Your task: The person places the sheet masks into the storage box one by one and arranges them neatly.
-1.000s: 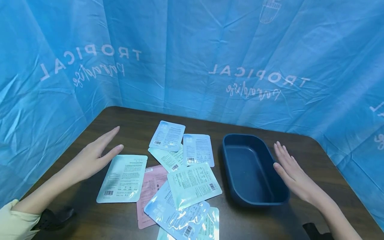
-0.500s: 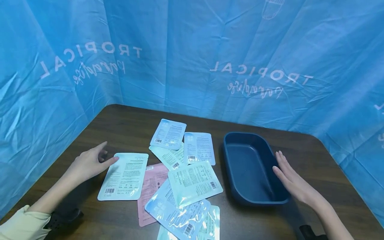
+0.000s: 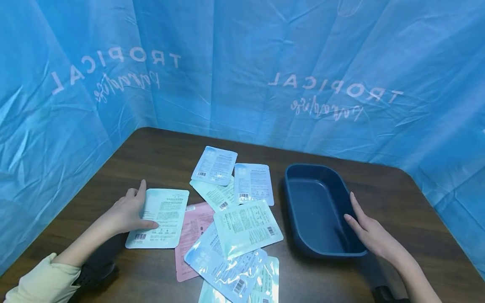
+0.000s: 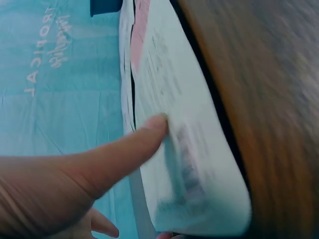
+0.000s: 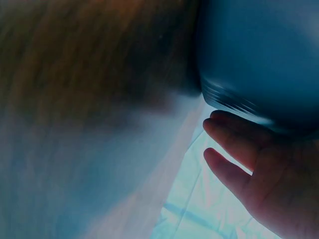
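My left hand [image 3: 126, 214] holds a mint-green sheet mask packet [image 3: 170, 210] by its left side. In the left wrist view the thumb [image 4: 149, 132] presses on the packet's printed face, and fingertips show at its lower edge. To the right, several packets overlap in a loose pile: a pink one [image 3: 187, 265], a blue one [image 3: 216, 265] and a mint-green one [image 3: 248, 229] on top. My right hand [image 3: 375, 235] grips the right wall of a dark blue plastic basin [image 3: 320, 254], thumb over the rim. Its other fingers [image 5: 232, 142] lie along the outside, partly hidden in the head view.
Two smaller light blue packets [image 3: 215, 165] lie at the back of the pile, partly over another mint-green one. The dark wooden table [image 3: 151, 147] is bordered by a blue printed cloth [image 3: 242, 71] behind and at both sides.
My left hand has come down onto the mint-green packet's left side, thumb now on its face. My right hand has closed in on the basin's wall, thumb now over the rim.
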